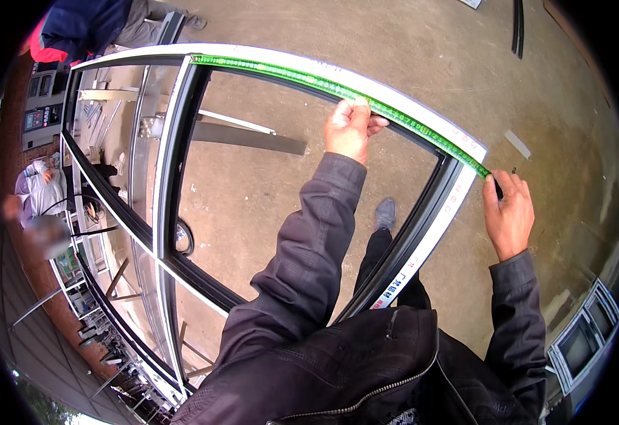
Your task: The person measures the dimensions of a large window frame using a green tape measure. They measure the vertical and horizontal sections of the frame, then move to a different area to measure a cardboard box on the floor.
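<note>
Green tape measure (281,73) stretched along the black-and-white frame (437,225)!
Left hand (350,131) pinches it partway along — right hand (509,214) grips the end by the corner — grey shoe (385,212) visible below.

**Scuffed floor (408,42) spread across the workshop**

The ground was brownish and pale-spotted; dark strips (518,28) lay at the far right; a pale-framed window unit (584,336) sat at the near right; grey machine cabinets (43,106) stood at the far left; a reddish band (37,275) ran down the left, bordered by grey sheeting (5,304), wall or roof unclear; daylight and foliage (37,405) showed near left.
</note>
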A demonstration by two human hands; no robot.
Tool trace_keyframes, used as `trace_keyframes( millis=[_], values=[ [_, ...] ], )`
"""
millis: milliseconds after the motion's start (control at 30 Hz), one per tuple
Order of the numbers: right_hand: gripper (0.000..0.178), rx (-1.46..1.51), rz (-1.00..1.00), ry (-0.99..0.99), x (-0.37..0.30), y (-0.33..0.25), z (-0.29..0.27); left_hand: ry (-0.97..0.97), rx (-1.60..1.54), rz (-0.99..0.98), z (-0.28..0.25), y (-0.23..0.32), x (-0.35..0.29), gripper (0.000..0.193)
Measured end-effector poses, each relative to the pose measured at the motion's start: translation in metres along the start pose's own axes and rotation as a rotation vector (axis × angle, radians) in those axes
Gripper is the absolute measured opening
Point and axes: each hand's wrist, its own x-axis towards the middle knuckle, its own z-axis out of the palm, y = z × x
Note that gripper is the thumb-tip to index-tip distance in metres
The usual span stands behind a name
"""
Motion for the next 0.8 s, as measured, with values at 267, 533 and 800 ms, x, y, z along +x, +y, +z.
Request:
trace_keyframes(
  millis=[267,533,800],
  values=[
    [0.018,-0.009,-0.014,0.006,0.003,0.005,0.005,-0.009,0.017,0.018,-0.01,0.003,0.003,0.016],
    [0.017,-0.012,-0.01,0.023,-0.001,0.009,0.007,-0.039,0.027,0.0,-0.015,0.004,0.007,0.018],
    [0.016,-0.02,-0.038,0.052,-0.003,0.012,0.014,-0.051,0.03,0.017,-0.018,0.002,0.008,0.019]
  ],
)
